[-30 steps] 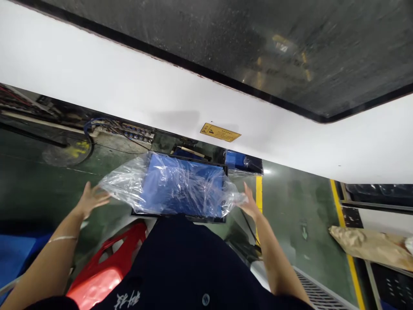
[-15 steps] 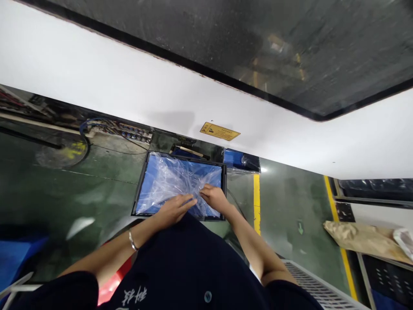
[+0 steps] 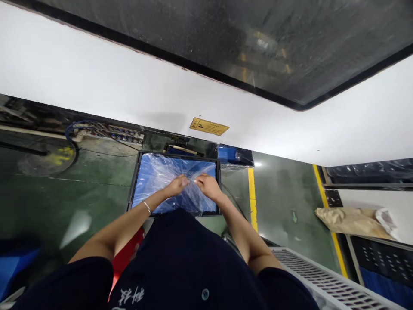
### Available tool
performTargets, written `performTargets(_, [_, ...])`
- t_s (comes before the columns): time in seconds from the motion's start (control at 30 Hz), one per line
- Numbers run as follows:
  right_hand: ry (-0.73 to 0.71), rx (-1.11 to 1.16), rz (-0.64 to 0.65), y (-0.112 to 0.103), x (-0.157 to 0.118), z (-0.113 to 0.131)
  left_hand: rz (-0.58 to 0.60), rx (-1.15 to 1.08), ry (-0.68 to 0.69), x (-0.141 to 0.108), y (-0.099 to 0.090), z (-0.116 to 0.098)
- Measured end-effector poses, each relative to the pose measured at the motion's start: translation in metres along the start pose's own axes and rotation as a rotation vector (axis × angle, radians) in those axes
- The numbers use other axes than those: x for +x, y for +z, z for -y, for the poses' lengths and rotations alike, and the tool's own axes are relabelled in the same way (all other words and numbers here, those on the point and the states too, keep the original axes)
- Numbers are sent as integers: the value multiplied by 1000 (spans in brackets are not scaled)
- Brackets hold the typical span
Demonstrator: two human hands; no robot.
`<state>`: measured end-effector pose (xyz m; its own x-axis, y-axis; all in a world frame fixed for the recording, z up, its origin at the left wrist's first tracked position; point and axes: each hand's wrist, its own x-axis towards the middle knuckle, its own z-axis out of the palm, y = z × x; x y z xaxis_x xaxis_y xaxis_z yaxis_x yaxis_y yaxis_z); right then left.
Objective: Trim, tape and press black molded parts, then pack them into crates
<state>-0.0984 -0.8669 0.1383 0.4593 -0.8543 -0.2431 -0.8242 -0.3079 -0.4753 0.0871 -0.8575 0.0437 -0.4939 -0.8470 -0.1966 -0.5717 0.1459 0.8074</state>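
Pinching clear film [image 3: 154,174] w/ clamped fingers of L hand [image 3: 176,185] & R hand [image 3: 208,186] over blk-rimmed tray [image 3: 218,168], just below frame ctr.

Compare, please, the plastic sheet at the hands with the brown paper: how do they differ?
The plastic sheet is see-through, while the brown paper is opaque. The left hand and right hand pinch the plastic sheet; neither touches the brown paper, which lies off to the right. Both materials look wrinkled.
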Motion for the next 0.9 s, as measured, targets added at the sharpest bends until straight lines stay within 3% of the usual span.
performTargets(0.07, [32, 73, -31, 0, 0, -3, -192, -243, -98, -2, -4, -3])
performTargets(0.13, [52, 130, -63, 2, 1, -4, -254, -350, -155, -3, -5, -8])
performTargets(0.27, [-15, 343, -13, 5, 8, -8, -97, -254, -135, 1, 6, -27])
performTargets(0.33, [-20, 584, 44, 6, 17, -15, -73, -245, -129, 4, 13, -36])
performTargets(0.47, [83, 1120, -54, 18, 43, -32, -31, -401, -55, 7, 13, -47])
performTargets(0.53, [143, 1206, 70, 29, 48, -37, -48, -509, -57, 10, 7, -48])
performTargets(0.6, [190, 1243, 302, 38, 43, -43, -127, -605, -142, 16, 2, -47])
performTargets(0.67, [204, 1307, 390, 44, 28, -52, -211, -666, -236, 24, 1, -45])
performTargets(0.8, [234, 1320, 105, 50, -7, -71, -365, -665, -311, 43, 5, -42])
performTargets(0.9, [220, 1084, 12, 68, -11, -64, -483, -611, -304, 49, 10, -48])
